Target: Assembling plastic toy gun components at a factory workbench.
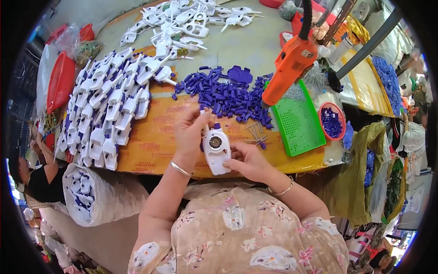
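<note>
A white plastic housing with a round metal-centred opening is held upright over the near edge of the table. A purple piece pokes out at its top. My left hand is closed at its upper left side, with thumb and fingertips pinched near a small white tip; what exactly lies between them is hard to make out. My right hand grips the lower right side, its thumb on the front. Small purple plastic parts lie heaped just beyond, and several long metal pins rest near my right hand.
An orange electric screwdriver hangs above a green basket of small metal pieces. At right stands a pink basket of purple parts. Rows of white-and-purple assemblies cover the left; more white housings lie behind. A filled sack stands at lower left.
</note>
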A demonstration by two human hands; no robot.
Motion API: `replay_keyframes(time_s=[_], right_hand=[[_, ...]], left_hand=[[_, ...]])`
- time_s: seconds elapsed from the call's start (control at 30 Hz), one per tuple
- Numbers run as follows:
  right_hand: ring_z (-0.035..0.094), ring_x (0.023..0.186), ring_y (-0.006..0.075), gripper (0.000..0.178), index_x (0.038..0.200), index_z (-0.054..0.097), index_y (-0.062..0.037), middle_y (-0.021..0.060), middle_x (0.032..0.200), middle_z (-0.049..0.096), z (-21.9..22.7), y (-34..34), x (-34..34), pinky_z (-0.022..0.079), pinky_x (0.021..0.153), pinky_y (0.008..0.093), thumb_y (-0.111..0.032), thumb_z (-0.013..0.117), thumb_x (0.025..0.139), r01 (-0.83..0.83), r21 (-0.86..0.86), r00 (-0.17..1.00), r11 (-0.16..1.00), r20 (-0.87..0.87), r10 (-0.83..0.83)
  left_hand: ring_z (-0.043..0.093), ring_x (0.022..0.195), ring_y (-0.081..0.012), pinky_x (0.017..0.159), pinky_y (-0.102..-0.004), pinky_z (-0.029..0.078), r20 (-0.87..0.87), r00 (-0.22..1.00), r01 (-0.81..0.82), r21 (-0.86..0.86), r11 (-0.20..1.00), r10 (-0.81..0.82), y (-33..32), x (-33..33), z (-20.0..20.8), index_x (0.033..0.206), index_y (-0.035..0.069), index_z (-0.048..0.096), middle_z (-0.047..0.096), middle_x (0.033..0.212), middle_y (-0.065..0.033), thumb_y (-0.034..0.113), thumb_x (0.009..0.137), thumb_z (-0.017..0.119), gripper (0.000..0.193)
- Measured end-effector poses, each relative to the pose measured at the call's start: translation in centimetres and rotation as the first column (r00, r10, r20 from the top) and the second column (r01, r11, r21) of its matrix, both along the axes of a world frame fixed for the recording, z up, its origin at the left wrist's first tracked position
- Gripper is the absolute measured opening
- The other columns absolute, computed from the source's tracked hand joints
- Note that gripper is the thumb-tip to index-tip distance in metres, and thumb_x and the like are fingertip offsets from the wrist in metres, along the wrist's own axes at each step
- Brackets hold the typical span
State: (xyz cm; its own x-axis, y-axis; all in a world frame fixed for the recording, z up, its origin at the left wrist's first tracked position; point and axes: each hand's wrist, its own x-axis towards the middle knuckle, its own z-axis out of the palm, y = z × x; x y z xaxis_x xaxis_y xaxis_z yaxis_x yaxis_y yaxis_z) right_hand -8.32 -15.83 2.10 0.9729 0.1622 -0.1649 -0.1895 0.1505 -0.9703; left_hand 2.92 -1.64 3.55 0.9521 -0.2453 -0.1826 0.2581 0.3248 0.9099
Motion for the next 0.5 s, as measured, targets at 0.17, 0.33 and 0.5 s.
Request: replay_keyframes(time_s=[0.17,0.33,0.5], right_hand=[[0.057,0.078,0.0065,0.029,0.113,0.056,0.0013,0.0010,0.092,0.062,0.4,-0.5,2.9,0.047,0.068,0.0224,-0.005,0.060,0.085,-0.048,-0.094,0.992,0.994,0.111,0.058],[0.058,0.074,0.0174,0.021,0.101,0.058,0.0002,0.0078,0.085,0.062,0.6,-0.4,5.1,0.047,0.066,0.0300,-0.013,0.060,0.085,-0.084,-0.303,0.961,0.949,0.227,0.158],[0.058,0.086,0.0348,0.024,0.094,0.060,0.0023,0.0195,0.087,0.061,1.3,-3.7,13.3,0.046,0.077,0.0418,-0.019,0.057,0.082,0.425,-0.782,0.825,0.455,0.541,0.159]], left_hand=[[0.064,0.085,-0.0176,0.076,-0.0332,0.053,-0.017,0.989,0.139,-0.178,0.974,-0.144,1.7,0.6,-0.9,0.113,0.001,0.054,0.063,0.095,-0.0092,0.011,0.090,0.051,0.025],[0.062,0.088,-0.0156,0.079,-0.0313,0.051,-0.119,0.967,0.187,-0.255,0.949,-0.223,3.3,-1.0,-2.1,0.111,-0.002,0.055,0.062,0.099,-0.0066,0.008,0.088,0.054,0.025],[0.062,0.095,-0.0270,0.087,-0.0409,0.050,-0.119,0.987,0.066,-0.290,0.955,-0.104,4.8,0.7,-3.9,0.114,-0.005,0.053,0.063,0.102,-0.0142,0.013,0.089,0.052,0.030]])
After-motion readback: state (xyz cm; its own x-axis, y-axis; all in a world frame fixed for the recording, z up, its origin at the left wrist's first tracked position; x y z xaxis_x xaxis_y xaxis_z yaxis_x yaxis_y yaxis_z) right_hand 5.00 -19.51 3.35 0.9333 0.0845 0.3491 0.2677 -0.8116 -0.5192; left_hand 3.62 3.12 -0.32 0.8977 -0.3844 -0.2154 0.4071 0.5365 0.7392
